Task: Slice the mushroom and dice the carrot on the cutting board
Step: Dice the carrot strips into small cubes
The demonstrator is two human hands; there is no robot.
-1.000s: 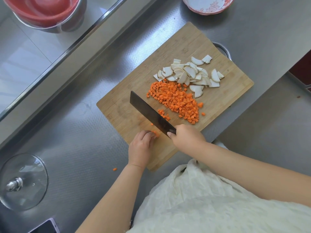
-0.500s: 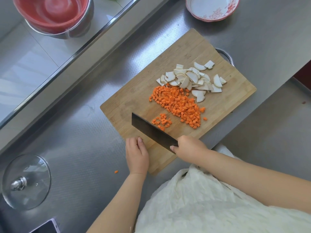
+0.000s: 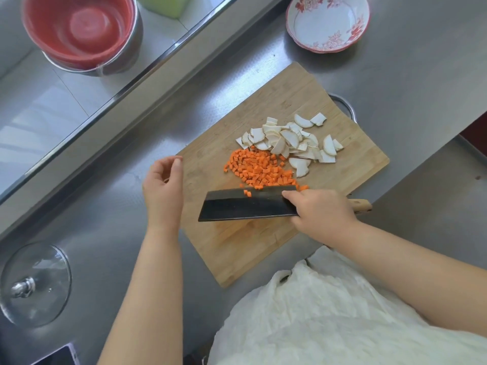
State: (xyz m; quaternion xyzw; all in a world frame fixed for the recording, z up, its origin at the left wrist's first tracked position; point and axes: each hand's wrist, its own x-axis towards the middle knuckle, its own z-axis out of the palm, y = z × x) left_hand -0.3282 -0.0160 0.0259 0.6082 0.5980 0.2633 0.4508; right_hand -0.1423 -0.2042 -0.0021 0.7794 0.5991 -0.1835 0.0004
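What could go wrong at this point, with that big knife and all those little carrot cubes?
A few carrot cubes sit on the tilted cleaver blade; they could slide off onto the steel counter as it moves. The right hand grips where blade meets handle, so a slip might bring a finger near the edge. The left hand hovers at the cutting board edge, fairly close to the blade tip.

1. Right hand (image 3: 320, 216) grips the cleaver (image 3: 247, 205), blade tilted flat against the diced carrot (image 3: 259, 171).
2. Left hand (image 3: 163, 189) hovers at the cutting board (image 3: 237, 248) edge, fingers loosely curled, empty.
3. Mushroom slices (image 3: 290, 140) sit just beyond the carrot.
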